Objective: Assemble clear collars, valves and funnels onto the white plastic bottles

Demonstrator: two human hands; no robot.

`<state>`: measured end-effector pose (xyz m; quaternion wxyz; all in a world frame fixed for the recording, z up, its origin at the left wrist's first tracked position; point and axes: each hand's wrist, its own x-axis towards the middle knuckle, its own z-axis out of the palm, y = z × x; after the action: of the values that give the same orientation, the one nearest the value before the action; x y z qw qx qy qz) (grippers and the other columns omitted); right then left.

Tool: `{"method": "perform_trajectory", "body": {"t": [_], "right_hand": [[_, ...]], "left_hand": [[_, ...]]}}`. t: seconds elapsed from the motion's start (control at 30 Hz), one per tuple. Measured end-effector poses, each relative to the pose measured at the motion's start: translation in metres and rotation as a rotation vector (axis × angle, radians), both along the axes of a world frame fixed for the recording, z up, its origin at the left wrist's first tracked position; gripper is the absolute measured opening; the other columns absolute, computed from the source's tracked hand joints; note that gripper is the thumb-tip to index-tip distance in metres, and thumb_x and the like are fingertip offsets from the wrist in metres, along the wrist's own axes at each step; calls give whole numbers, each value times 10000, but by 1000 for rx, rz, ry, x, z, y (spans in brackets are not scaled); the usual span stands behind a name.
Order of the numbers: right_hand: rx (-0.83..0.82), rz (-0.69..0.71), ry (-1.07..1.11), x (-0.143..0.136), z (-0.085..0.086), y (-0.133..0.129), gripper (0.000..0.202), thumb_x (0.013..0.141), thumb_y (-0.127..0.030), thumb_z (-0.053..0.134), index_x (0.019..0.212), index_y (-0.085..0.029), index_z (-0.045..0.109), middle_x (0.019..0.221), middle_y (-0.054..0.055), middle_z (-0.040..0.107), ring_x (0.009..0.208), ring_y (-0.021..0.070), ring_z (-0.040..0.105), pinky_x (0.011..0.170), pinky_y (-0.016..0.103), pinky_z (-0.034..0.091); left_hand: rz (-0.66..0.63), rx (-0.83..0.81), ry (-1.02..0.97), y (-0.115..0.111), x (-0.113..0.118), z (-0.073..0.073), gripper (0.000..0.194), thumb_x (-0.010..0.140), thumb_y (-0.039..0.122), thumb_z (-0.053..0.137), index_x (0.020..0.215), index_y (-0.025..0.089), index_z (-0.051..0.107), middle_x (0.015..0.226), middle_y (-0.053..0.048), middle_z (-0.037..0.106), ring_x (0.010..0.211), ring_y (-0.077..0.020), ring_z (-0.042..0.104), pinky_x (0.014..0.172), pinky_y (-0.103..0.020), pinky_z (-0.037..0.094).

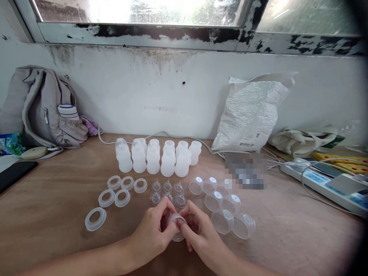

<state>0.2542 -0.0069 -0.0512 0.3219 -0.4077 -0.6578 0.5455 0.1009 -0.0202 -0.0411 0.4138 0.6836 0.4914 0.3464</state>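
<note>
My left hand (155,228) and my right hand (201,234) meet at the near middle of the table, both pinching a translucent bottle collar ring (178,237). Fingers and thumbs cover much of it, so I cannot tell whether a nipple sits inside. Just beyond my fingertips stand several clear bottle nipples (180,200) in two rows. To the left lie several loose collar rings (95,219). On the right are several clear bottle caps (222,221), tipped on their sides. Behind the nipples, frosted white baby bottles (153,159) stand upright in rows.
A grey backpack (51,107) leans at the back left, near a black phone (17,174). At the back right stands a silvery mailer bag (250,115). A white power strip (327,188) with cables lies on the right. A wall with a window (140,11) bounds the table.
</note>
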Motion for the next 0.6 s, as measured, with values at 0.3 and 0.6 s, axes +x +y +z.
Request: {"method": "perform_trajectory", "body": {"t": [0.3,0.6], "right_hand": [[57,161,91,10,8,-8,265,870,-429,404,896,-171,460,583,-41,423,482,79,415,461,206,367],[166,178,35,17,0,-15,259,866,-414,413,968,-195,507,707,16,486,586,112,493,512,227,432]], "left_hand": [[-1,-2,-68,2,-1,-3,137,682,71,453,737,192,419,575,76,402,528,-80,346,481,-185,278],[-52,62,-37,-4,-5,-7,166,696,49,433,783,190,424,594,71,425,546,-82,368,526,-200,290]]}}
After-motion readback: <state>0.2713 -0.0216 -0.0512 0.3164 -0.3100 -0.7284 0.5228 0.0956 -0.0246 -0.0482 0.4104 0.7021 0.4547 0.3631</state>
